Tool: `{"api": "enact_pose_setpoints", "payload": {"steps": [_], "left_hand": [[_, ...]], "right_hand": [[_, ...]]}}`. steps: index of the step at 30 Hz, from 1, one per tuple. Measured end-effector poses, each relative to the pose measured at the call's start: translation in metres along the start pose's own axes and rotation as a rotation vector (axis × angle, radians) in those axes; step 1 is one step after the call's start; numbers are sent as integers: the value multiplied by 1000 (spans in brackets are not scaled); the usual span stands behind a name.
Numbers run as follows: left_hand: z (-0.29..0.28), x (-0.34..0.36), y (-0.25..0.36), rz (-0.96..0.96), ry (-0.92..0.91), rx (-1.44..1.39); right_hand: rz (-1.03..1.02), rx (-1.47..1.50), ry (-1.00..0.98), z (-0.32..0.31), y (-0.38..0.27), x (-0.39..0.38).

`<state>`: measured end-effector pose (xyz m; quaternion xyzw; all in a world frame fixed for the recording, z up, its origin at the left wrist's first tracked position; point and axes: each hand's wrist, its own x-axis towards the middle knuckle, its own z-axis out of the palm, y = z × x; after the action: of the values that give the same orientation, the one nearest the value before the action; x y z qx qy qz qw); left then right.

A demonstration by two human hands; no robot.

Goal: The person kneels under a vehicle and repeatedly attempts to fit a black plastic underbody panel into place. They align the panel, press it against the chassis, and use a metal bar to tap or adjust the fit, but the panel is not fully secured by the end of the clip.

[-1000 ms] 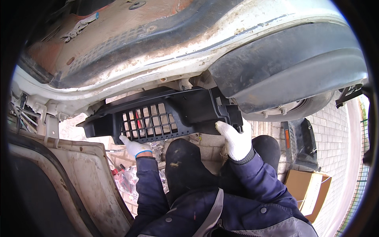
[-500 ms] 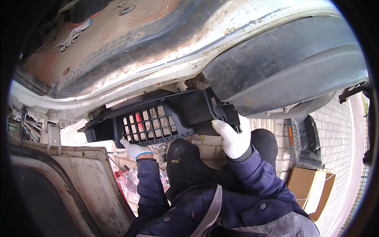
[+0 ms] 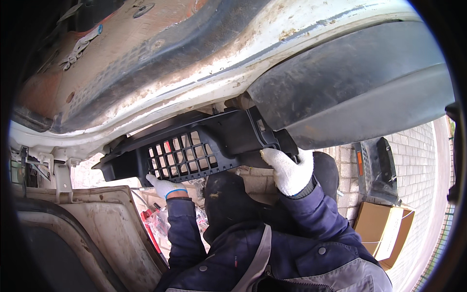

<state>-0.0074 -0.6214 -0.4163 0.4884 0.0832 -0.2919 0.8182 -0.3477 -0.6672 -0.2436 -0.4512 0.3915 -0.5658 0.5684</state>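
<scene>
A long black plastic vehicle step panel [image 3: 238,131] with an open grid lies below the white door sill, tilted up toward the right. My left hand [image 3: 165,186], in a white knitted glove with a blue cuff edge, grips its lower edge near the left end of the grid. Around the panel's right end is my right hand [image 3: 291,169], gloved in white, the thumb on top and the fingers partly hidden behind the edge. The panel's upper edge sits close under the sill [image 3: 160,104]; whether they touch I cannot tell.
A dark grey fender [image 3: 355,87] bulges at the upper right. The open door [image 3: 97,228] stands at the lower left. On the paving at right lie another black part [image 3: 377,168] with an orange reflector and a cardboard box [image 3: 377,226]. Clear plastic wrapping [image 3: 159,223] lies beside my left forearm.
The view has shifted slightly. Both hands keep their hold on the panel, which stays in nearly the same place under the sill.
</scene>
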Motion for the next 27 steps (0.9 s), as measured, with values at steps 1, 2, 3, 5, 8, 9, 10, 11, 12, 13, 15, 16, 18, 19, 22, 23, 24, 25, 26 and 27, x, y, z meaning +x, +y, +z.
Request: {"api": "enact_pose_setpoints", "payload": {"steps": [1, 2, 3, 5, 8, 9, 10, 11, 12, 13, 15, 16, 18, 19, 22, 23, 24, 25, 26, 27], "left_hand": [[1, 0, 1, 7, 29, 25], [1, -1, 1, 15, 52, 46], [2, -3, 3, 11, 70, 55], [3, -6, 5, -20, 10, 17], [4, -11, 7, -33, 13, 45], [6, -12, 7, -37, 21, 46], [6, -14, 8, -27, 46, 51], [8, -14, 8, -22, 62, 59], [9, -15, 8, -28, 65, 48], [9, -15, 8, 3, 73, 48], [10, -16, 9, -2, 73, 22], [12, -16, 9, -27, 65, -7], [14, -18, 10, -5, 77, -12], [15, -19, 10, -3, 87, -15], [21, -23, 9, 2, 132, -22], [22, -24, 8, 11, 145, -27], [23, -26, 7, 14, 143, -46], [24, -27, 7, 16, 157, -19], [25, -27, 7, 8, 189, -18], [25, -28, 8, 15, 181, -16]], "right_hand": [[2, 21, 12, 1, 1, 0], [-5, 54, 18, 2, 1, 0], [-15, 38, 31, 2, 2, 0], [-49, 23, 43, 3, 4, 0], [-63, 35, 17, 2, 5, 0], [-79, 30, 27, 1, 6, 0], [-80, 33, 39, 1, 6, 0], [-72, 28, 41, 0, 7, -1], [-73, 34, 62, 0, 8, -2], [-67, 31, 72, 0, 9, -3], [-55, -8, 98, 1, 11, -6], [-55, -46, 114, 1, 12, -7], [-53, -64, 141, 1, 13, -8], [-54, -45, 149, 1, 13, -8], [-61, -92, 137, -3, 12, -5], [-70, -128, 121, -5, 12, -3], [-81, -167, 106, -7, 13, -3], [-174, -209, 41, -10, 14, -1], [-287, -408, 57, -11, 15, -3], [-498, -656, -10, -13, 16, -2]]}}
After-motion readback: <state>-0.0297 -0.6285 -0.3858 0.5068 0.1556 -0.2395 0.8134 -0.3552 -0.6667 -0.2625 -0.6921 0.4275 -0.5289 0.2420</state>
